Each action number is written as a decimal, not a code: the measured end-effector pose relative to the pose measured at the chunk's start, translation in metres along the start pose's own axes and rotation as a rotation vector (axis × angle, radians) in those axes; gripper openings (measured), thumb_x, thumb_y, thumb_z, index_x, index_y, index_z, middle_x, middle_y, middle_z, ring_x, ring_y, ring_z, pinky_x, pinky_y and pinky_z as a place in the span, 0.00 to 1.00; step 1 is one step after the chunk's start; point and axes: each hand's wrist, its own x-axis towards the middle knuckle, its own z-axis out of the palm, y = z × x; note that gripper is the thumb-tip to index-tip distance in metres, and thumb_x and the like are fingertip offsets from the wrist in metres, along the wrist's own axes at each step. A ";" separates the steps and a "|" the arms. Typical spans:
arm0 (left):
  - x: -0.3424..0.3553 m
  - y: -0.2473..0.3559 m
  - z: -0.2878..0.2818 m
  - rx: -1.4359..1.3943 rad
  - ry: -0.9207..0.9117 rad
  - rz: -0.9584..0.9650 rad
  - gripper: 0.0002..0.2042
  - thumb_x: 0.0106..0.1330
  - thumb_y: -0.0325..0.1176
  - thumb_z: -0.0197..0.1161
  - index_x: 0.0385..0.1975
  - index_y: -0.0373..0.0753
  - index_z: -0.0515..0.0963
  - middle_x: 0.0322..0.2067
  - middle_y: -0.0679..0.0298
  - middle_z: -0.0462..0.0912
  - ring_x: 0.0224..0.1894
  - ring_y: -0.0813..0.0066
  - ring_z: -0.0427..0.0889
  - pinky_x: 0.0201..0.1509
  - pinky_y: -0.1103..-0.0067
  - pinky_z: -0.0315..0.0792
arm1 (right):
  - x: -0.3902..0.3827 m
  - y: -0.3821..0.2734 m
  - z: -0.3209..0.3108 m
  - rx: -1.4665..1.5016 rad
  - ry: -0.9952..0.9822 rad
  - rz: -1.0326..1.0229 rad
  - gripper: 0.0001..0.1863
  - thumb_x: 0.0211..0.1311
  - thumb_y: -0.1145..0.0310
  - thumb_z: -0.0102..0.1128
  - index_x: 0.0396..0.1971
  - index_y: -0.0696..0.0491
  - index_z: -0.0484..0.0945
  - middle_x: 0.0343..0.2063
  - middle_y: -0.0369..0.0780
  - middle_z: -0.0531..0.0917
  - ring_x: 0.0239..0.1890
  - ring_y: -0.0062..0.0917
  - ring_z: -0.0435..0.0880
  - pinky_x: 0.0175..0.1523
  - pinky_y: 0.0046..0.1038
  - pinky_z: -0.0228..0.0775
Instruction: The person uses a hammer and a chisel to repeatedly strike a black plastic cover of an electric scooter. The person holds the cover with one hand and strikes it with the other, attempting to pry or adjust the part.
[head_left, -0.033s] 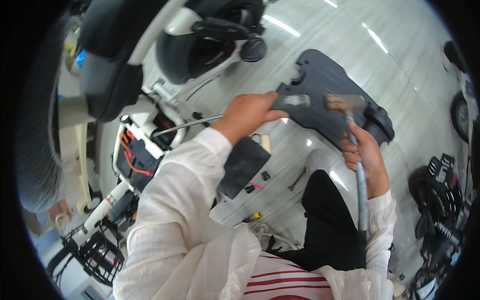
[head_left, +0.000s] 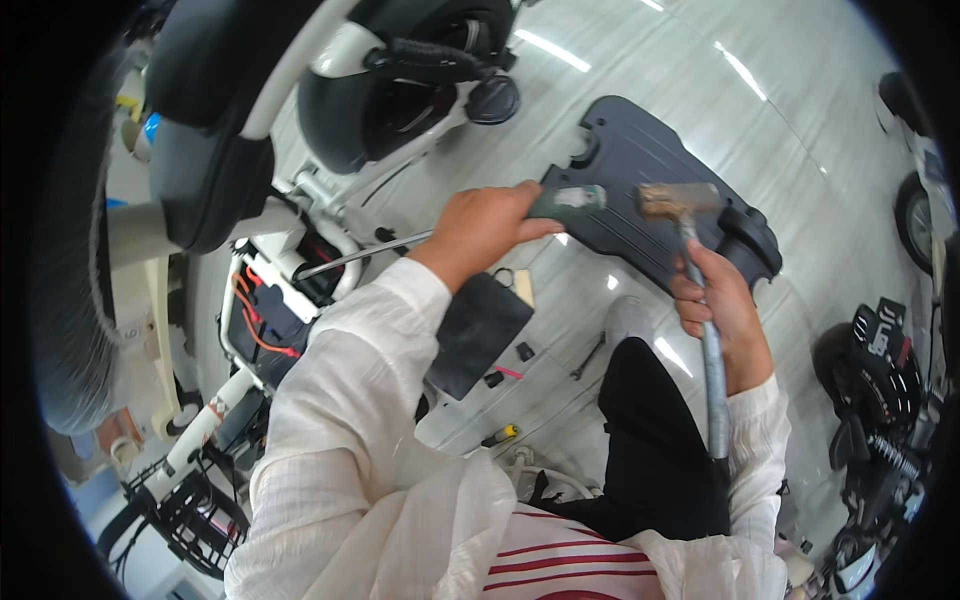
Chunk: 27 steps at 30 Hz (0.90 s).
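My left hand (head_left: 480, 230) is wrapped round a long screwdriver (head_left: 567, 202) with a dark green handle. Its thin metal shaft runs left to the white frame of an electric scooter (head_left: 290, 268), where orange cables show beside the opening. Whether the tip touches the frame I cannot tell. In my right hand (head_left: 722, 300) is a hammer (head_left: 680, 200), gripped by its grey handle partway up. The worn, rusty hammer head is level with the screwdriver's butt end, a small gap to its right.
Beyond my hands a dark grey plastic cover (head_left: 650, 180) lies on the pale tiled floor. Nearer are a black flat box (head_left: 475, 335), a wrench (head_left: 588, 360) and a yellow-ended tool (head_left: 502, 435). Scooter parts (head_left: 880, 360) line the right side; a seat (head_left: 210, 180) overhangs the left.
The whole view has shifted slightly, so everything sits a little further left. Both hands keep their grips, and the gap between hammer head and screwdriver looks about the same.
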 end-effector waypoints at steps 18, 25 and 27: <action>-0.004 0.003 -0.006 0.032 -0.092 0.003 0.23 0.62 0.58 0.59 0.40 0.41 0.75 0.27 0.58 0.83 0.34 0.53 0.82 0.38 0.63 0.72 | 0.004 0.023 0.031 0.123 0.203 -0.342 0.15 0.73 0.54 0.45 0.31 0.48 0.66 0.14 0.29 0.62 0.09 0.13 0.58 0.12 0.20 0.55; -0.024 -0.016 -0.001 0.085 -0.133 -0.043 0.23 0.61 0.58 0.60 0.39 0.41 0.75 0.25 0.58 0.82 0.33 0.54 0.82 0.37 0.64 0.72 | -0.004 0.021 0.029 0.112 0.065 -0.080 0.16 0.72 0.52 0.47 0.32 0.49 0.66 0.14 0.28 0.61 0.08 0.11 0.55 0.11 0.18 0.51; -0.027 -0.008 -0.005 0.091 -0.130 -0.045 0.23 0.61 0.58 0.60 0.38 0.41 0.75 0.25 0.59 0.82 0.32 0.54 0.82 0.37 0.64 0.72 | -0.005 0.009 0.024 0.219 0.081 -0.137 0.16 0.72 0.51 0.46 0.32 0.49 0.67 0.14 0.28 0.61 0.08 0.10 0.55 0.11 0.17 0.50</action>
